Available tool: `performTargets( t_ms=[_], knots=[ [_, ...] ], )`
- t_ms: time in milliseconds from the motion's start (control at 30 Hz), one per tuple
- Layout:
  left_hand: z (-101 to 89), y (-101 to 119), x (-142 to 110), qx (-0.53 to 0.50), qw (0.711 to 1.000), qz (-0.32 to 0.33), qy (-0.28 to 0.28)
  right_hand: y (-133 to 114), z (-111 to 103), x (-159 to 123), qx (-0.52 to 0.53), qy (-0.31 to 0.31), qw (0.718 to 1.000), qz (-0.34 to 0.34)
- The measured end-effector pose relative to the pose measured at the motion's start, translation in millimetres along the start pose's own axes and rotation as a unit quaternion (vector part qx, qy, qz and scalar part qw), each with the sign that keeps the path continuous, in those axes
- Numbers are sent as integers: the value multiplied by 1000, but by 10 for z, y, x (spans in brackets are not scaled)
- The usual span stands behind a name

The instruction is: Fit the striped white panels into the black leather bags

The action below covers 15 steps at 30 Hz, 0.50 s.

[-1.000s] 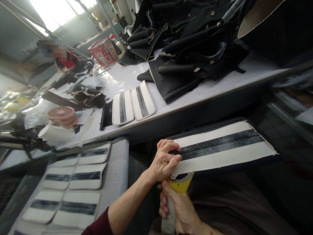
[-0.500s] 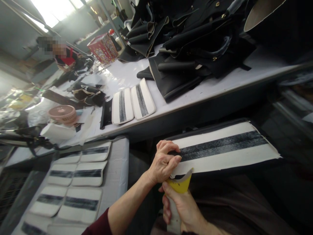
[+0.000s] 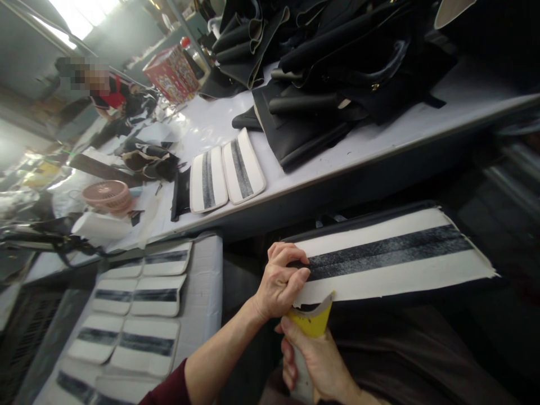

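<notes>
- Down in front of the white desk [image 3: 304, 181], the long striped panel [image 3: 392, 256] sits just above the person's lap, white with a dark band down the middle, dark stuff showing around its edges.
- Left hand [image 3: 282, 279] has its fingers curled tight over the panel's near end, so yeah, it's holding on.
- Right hand [image 3: 314, 351] is wrapped round the grey handle of a yellow tool [image 3: 313, 322], curved edge right by the panel's near corner. Can't really tell if the two touch.
- Up on the desk: two small striped pads [image 3: 226, 171] side by side, next to a black piece [image 3: 181, 194], plus a big messy heap of black bags [image 3: 333, 84].
- Further left you've got a pink fan [image 3: 107, 195], a white roll [image 3: 101, 226] near it and a red patterned box [image 3: 172, 74] farther back.
- Lower left, more striped pads [image 3: 145, 340] lie in rows on a pale, covered surface [image 3: 202, 281].
- Someone in a red and black top [image 3: 113, 94] is at the far left.
</notes>
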<state>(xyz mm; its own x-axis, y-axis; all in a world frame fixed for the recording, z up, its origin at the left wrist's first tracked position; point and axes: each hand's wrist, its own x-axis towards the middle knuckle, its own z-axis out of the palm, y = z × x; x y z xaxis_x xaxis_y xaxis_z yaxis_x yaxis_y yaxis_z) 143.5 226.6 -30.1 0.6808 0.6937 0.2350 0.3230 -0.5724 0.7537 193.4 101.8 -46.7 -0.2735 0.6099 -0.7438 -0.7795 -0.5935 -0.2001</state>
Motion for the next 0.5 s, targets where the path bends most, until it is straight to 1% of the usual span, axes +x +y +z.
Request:
performTargets(
  t_ms=[100, 167, 367, 500],
  knots=[
    [13, 7, 9, 5, 1000, -6, 6, 65, -15, 30, 9, 9, 1000, -21],
    [21, 14, 14, 14, 1000, -7, 9, 62, -32, 27, 1, 0, 1000, -24],
    [48, 45, 17, 31, 999, -10, 13, -101, -110, -37, -31, -57, 998, -1],
    [73, 57, 7, 33, 999, -16, 21, -165, -159, -62, -50, -55, 997, 7]
  ],
)
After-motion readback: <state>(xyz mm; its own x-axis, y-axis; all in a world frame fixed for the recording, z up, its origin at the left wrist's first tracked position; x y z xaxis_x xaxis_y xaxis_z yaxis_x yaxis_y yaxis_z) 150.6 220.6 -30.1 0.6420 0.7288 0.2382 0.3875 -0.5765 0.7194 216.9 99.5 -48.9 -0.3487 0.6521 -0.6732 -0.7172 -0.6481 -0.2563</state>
